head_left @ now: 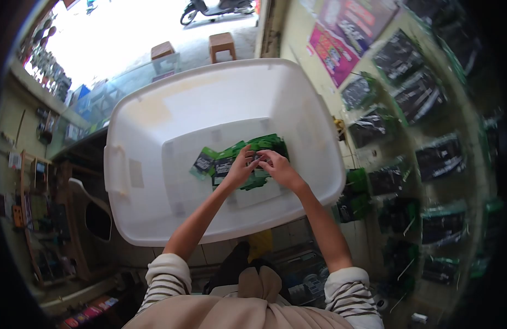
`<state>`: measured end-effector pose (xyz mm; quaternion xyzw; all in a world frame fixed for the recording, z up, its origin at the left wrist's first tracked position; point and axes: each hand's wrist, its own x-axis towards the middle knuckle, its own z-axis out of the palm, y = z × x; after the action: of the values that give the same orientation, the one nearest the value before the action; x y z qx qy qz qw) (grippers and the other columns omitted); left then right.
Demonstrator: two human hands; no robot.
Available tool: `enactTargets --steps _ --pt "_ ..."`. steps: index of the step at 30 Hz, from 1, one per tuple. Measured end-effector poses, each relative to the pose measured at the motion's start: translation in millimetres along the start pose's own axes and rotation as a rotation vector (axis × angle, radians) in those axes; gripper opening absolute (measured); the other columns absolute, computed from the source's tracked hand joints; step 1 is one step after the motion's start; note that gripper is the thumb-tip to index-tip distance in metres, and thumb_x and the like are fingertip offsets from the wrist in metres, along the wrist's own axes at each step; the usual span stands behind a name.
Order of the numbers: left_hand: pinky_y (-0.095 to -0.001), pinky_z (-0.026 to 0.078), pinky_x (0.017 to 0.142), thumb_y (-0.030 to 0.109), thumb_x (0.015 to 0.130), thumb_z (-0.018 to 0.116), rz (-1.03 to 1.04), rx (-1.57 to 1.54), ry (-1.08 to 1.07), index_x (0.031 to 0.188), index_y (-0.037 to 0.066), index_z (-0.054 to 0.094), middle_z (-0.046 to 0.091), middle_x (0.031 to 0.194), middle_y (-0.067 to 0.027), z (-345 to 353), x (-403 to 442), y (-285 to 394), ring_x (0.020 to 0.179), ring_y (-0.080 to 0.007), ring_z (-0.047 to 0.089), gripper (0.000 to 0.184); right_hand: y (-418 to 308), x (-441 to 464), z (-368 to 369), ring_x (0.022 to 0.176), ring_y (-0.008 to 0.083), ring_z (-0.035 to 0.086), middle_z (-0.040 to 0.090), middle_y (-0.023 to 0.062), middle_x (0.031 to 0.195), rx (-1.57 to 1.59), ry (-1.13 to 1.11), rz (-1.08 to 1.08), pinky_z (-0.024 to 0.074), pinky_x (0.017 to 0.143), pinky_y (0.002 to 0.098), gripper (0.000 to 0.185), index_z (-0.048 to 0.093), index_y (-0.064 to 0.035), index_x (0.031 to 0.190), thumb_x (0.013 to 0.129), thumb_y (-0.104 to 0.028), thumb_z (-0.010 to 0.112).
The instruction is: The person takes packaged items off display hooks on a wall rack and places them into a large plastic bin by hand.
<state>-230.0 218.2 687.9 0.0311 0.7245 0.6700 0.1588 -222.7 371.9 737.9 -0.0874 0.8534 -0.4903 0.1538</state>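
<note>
Inside a large white plastic tub, green-and-black packets lie in an overlapping pile on the bottom. One packet juts out tilted at the pile's left side. My left hand is over the middle of the pile, its fingers bent and thumb turned inward. Close beside it, my right hand has its fingers curled and the tips drawn together. The fingertips of both hands nearly meet above the packets. Whatever is pinched between them is too small and hidden to make out.
Packaged dark goods in clear bags hang along the right wall, near a pink poster. A glass display case stands beyond the tub. Two wooden stools and a parked scooter are outside. A white-edged chair sits left.
</note>
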Motion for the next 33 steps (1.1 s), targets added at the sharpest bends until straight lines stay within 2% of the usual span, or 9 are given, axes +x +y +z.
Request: enactTargets --steps 5,7,9,15,19,25,28,30,33 --pt "-0.0317 0.039 0.086 0.002 0.079 0.051 0.349 -0.045 -0.125 0.117 0.001 0.038 0.05 0.109 -0.0125 72.2 -76.4 100.9 0.102 -0.0197 0.049 0.04 -42.5 -141.0 -55.9 0.079 0.0205 0.055 0.055 0.012 0.087 0.066 0.64 -0.151 0.0432 0.073 0.0292 0.02 0.052 -0.0004 0.1 0.083 -0.008 0.048" --pt "-0.0294 0.039 0.084 -0.005 0.076 0.049 0.431 -0.04 -0.152 0.108 0.001 0.046 0.054 0.098 -0.01 109.2 -106.9 105.3 0.097 -0.0187 0.052 0.033 -8.5 -196.2 -51.8 0.08 0.0182 0.055 0.056 0.0101 0.088 0.106 0.807 -0.067 0.0424 0.073 0.028 0.02 0.052 -0.0013 0.101 0.083 -0.008 0.047" --pt "-0.0287 0.038 0.084 0.004 0.082 0.048 0.406 -0.036 -0.327 0.108 0.001 0.047 0.054 0.097 -0.0094 148.6 -132.7 82.4 0.096 -0.0163 0.052 0.026 31.3 -248.1 -36.4 0.081 0.0165 0.055 0.056 0.0086 0.087 0.203 0.907 0.084 0.0422 0.072 0.0279 0.021 0.053 -0.002 0.1 0.086 -0.016 0.046" --pt "-0.0296 0.04 0.083 0.004 0.082 0.047 0.242 0.026 -0.67 0.11 0.002 0.046 0.053 0.101 -0.01 225.2 -174.9 -43.6 0.097 -0.018 0.052 0.028 159.4 -351.6 33.0 0.079 0.0158 0.055 0.057 0.0075 0.085 0.269 1.092 0.338 0.0422 0.072 0.0286 0.039 0.055 -0.0033 0.094 0.088 -0.037 0.038" --pt "-0.0296 0.041 0.082 0.001 0.081 0.046 0.036 -0.052 -0.716 0.113 0.003 0.043 0.05 0.11 -0.0102 244.0 -165.9 -92.4 0.102 -0.0172 0.049 0.033 211.7 -384.8 50.0 0.077 0.0166 0.056 0.057 0.0073 0.086 0.292 1.158 0.401 0.0425 0.071 0.0292 0.038 0.056 -0.0035 0.093 0.088 -0.037 0.039" --pt "-0.0288 0.041 0.081 -0.002 0.079 0.047 0.222 0.074 -0.59 0.109 0.002 0.044 0.049 0.107 -0.0104 284.6 -117.4 -89.4 0.1 -0.0177 0.048 0.031 266.7 -376.2 24.8 0.079 0.0209 0.057 0.058 0.0102 0.089 0.222 1.183 0.49 0.0435 0.072 0.0326 0.026 0.055 -0.003 0.094 0.086 -0.025 0.043" --pt "-0.0279 0.039 0.083 0.003 0.08 0.048 0.218 0.063 -0.542 0.111 0.003 0.044 0.05 0.104 -0.0075 308.7 -96.8 -89.6 0.098 -0.0162 0.048 0.031 264.3 -355.0 5.9 0.091 0.0253 0.053 0.056 0.0131 0.097 0.266 1.212 0.412 0.0399 0.081 0.0357 0.026 0.051 -0.0028 0.102 0.085 -0.021 0.044" --pt "-0.0292 0.038 0.084 0.003 0.079 0.049 0.292 0.112 -0.521 0.112 0.003 0.044 0.048 0.105 -0.0083 323.3 -80.9 -93.7 0.1 -0.0175 0.048 0.033 255.8 -339.8 3.3 0.107 0.0248 0.043 0.047 0.0143 0.112 -0.065 1.235 0.421 0.0317 0.092 0.0348 0.035 0.041 -0.002 0.115 0.084 -0.019 0.046" --pt "-0.0325 0.037 0.087 0.001 0.076 0.051 0.395 0.18 -0.455 0.113 0.002 0.041 0.046 0.108 -0.0123 343.4 -62.8 -108.4 0.103 -0.0232 0.046 0.038 274.3 -310.8 12.4 0.117 0.0299 0.032 0.035 0.0174 0.124 -0.103 1.284 0.319 0.0246 0.098 0.0373 0.047 0.03 -0.0011 0.124 0.084 -0.019 0.047"
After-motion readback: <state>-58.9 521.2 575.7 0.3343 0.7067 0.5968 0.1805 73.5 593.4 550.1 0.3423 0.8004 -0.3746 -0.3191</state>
